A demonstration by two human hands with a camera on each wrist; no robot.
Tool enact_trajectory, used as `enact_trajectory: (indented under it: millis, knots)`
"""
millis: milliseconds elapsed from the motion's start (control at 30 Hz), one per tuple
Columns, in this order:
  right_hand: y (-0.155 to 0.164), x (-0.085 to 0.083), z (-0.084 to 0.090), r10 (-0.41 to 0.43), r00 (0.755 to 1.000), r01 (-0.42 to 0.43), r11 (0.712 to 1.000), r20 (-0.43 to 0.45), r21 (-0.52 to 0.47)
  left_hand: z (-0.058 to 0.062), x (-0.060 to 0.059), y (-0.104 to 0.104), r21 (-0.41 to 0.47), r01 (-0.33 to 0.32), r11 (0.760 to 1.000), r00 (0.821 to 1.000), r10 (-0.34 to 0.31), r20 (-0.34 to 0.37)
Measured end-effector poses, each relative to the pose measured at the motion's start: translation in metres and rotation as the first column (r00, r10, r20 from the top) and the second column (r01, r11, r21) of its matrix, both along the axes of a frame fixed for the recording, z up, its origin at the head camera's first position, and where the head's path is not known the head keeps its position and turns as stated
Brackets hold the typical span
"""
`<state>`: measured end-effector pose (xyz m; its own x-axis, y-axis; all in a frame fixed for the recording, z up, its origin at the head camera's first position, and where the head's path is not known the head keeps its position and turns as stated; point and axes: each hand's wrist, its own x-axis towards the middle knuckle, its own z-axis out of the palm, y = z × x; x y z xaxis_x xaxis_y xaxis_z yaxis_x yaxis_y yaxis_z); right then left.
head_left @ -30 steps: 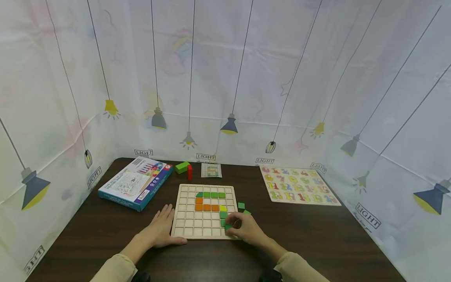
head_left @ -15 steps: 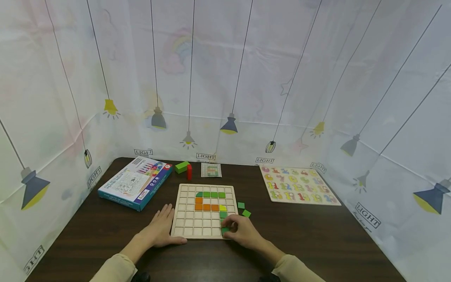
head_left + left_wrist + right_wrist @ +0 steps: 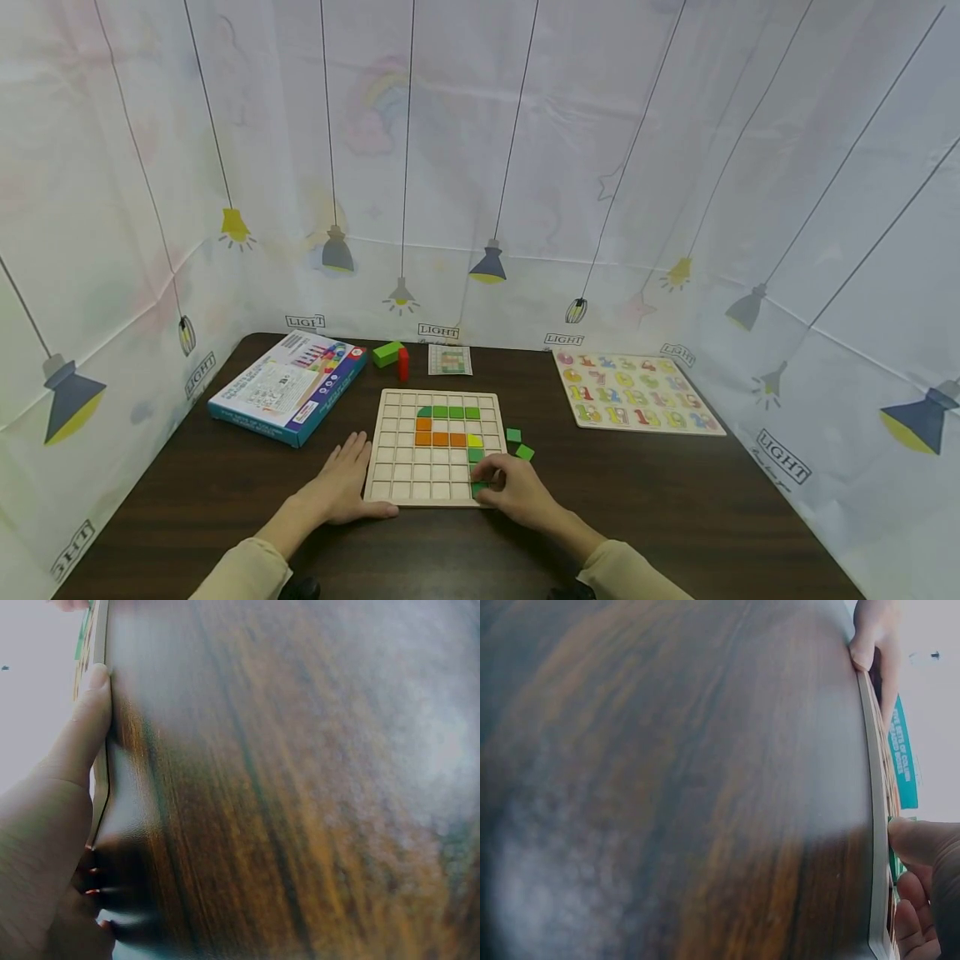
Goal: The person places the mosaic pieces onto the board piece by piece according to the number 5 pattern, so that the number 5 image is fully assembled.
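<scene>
By the right hand (image 3: 517, 492) a pale wooden grid board (image 3: 397, 467) bears green, orange and yellow tiles, two green tiles (image 3: 519, 444) lie beyond its fingers on the dark brown wood-grain table (image 3: 675, 517), and past the left hand (image 3: 341, 487) sits a blue, multicoloured printed box (image 3: 288, 387).

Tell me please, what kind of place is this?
Probably a tabletop play or recording booth. A dark brown wooden table is enclosed on three sides by white sheets printed with hanging lamps. Children's items lie on it: a square wooden grid board with coloured tiles and a wooden number puzzle board.
</scene>
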<state>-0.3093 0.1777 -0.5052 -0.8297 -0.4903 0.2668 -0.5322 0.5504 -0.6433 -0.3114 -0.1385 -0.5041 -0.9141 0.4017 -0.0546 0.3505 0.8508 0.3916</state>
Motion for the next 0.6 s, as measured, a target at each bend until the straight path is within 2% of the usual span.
enact_trajectory:
  millis: [200,400,600]
  knots:
    - [0.0,-0.001,0.001,0.003,1.0,-0.003,1.0,-0.012,-0.003,0.0,-0.001,0.001,-0.001,-0.005,1.0,1.0,0.005,0.007]
    - [0.002,-0.004,0.004,0.002,1.0,-0.004,0.999,-0.025,-0.05,0.0,-0.001,0.0,0.001,-0.001,1.0,1.0,0.001,0.006]
    - [0.008,-0.01,0.007,-0.071,0.996,0.067,0.995,-0.048,-0.075,-0.001,-0.001,0.001,0.006,-0.001,1.0,1.0,0.001,0.005]
